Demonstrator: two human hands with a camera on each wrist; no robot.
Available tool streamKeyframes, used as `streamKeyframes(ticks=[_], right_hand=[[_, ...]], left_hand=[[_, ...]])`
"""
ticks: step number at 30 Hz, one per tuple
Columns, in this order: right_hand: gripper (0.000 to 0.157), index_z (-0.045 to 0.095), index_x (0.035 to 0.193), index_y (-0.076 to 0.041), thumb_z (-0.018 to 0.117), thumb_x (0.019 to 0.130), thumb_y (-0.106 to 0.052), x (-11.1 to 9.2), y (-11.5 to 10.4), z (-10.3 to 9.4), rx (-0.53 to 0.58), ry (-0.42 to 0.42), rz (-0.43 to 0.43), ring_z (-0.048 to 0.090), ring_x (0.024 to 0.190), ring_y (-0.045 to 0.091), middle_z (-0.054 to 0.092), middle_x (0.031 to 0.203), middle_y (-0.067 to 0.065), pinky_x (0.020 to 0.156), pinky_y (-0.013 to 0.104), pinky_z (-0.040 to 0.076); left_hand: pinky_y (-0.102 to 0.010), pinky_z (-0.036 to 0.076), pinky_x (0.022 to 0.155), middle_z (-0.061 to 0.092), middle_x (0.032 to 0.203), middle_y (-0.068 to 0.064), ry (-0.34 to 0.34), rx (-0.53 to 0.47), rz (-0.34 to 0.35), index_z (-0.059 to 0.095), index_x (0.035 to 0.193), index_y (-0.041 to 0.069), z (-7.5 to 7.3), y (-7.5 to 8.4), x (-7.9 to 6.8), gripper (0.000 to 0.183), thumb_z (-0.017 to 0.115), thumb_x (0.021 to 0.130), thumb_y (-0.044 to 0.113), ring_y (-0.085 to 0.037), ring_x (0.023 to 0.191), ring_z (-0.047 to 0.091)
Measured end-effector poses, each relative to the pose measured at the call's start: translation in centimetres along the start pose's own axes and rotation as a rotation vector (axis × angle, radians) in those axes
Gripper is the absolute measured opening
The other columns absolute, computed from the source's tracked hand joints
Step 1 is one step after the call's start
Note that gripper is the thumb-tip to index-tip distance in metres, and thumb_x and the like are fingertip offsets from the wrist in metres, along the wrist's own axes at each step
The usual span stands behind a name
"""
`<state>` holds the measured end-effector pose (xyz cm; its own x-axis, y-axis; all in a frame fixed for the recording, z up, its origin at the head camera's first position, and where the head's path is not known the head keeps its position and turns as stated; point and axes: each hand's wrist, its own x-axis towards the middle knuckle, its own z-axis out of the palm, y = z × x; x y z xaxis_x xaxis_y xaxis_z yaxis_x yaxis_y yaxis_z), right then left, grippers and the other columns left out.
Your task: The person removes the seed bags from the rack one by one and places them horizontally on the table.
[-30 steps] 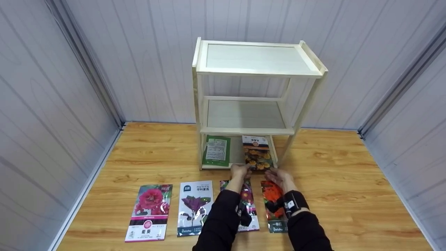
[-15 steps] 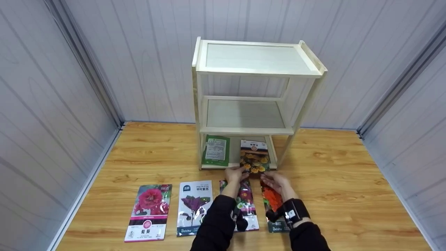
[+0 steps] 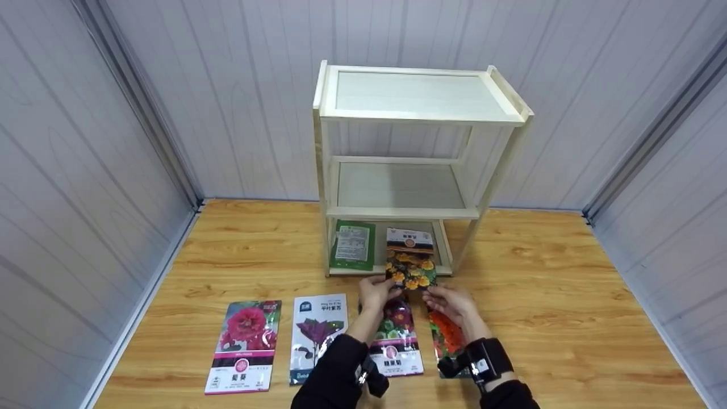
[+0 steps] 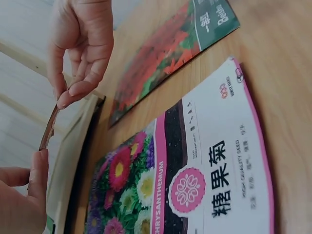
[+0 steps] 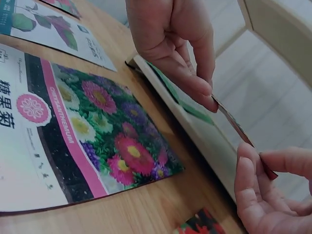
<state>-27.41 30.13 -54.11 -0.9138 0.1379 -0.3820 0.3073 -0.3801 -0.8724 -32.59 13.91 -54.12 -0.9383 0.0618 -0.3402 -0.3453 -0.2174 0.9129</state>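
In the head view, a seed packet with orange flowers [image 3: 410, 264] lies partly over the bottom shelf's front edge, at its right side. My left hand [image 3: 375, 294] pinches its near left corner, and my right hand [image 3: 454, 305] pinches its near right corner. Both wrist views catch the packet edge-on, stretched between thumb and fingers of the two hands. Below the hands on the floor are a chrysanthemum seed packet [image 4: 190, 180] and a red-flower packet [image 4: 165, 58]. My forearm and wrist camera partly cover the red one in the head view.
A pale wooden three-tier shelf [image 3: 403, 213] stands against the back wall. A green packet [image 3: 352, 245] lies on its bottom tier, at the left. Further left on the floor are a pink-flower packet [image 3: 244, 346] and a purple-leaf packet [image 3: 318, 329], partly behind my left sleeve.
Both hands have drawn back toward me and slightly left, bringing the orange-flower packet partly out past the shelf's front edge. The other packets stay where they were.
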Motion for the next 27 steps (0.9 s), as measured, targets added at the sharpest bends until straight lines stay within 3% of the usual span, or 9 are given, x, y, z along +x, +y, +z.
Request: streamKeyframes(ticks=[8,18,27], right_hand=[[0.032,0.038,0.110,0.016,0.053,0.085,0.002,-1.9,0.3,-0.1,-0.079,-0.069,-0.036,0.062,0.073,0.020,0.061,0.079,0.012,0.071,0.028,0.052],[0.022,0.047,0.103,0.008,0.054,0.086,-0.005,-2.9,-0.8,-0.7,-0.142,-0.057,-0.122,0.059,0.072,0.016,0.058,0.083,0.006,0.071,0.030,0.051],[0.023,0.046,0.105,0.007,0.050,0.090,-0.010,-3.2,-1.5,-2.0,-0.094,-0.060,-0.115,0.061,0.073,0.018,0.062,0.080,0.008,0.074,0.031,0.051]], left_hand=[[-0.025,0.053,0.054,0.060,0.080,-0.024,-0.067,-0.030,0.052,0.050,0.098,-0.018,-1.3,0.8,-1.8,0.022,0.056,0.080,-0.010,-0.011,0.047,0.058],[-0.026,0.053,0.055,0.062,0.077,-0.016,-0.127,0.042,0.035,0.051,0.101,-0.015,-2.9,1.7,-4.1,0.025,0.060,0.080,-0.004,-0.011,0.049,0.059],[-0.027,0.053,0.059,0.063,0.073,-0.013,-0.225,0.046,0.029,0.050,0.102,-0.017,-5.2,2.3,-5.9,0.027,0.059,0.080,-0.004,-0.011,0.053,0.060]])
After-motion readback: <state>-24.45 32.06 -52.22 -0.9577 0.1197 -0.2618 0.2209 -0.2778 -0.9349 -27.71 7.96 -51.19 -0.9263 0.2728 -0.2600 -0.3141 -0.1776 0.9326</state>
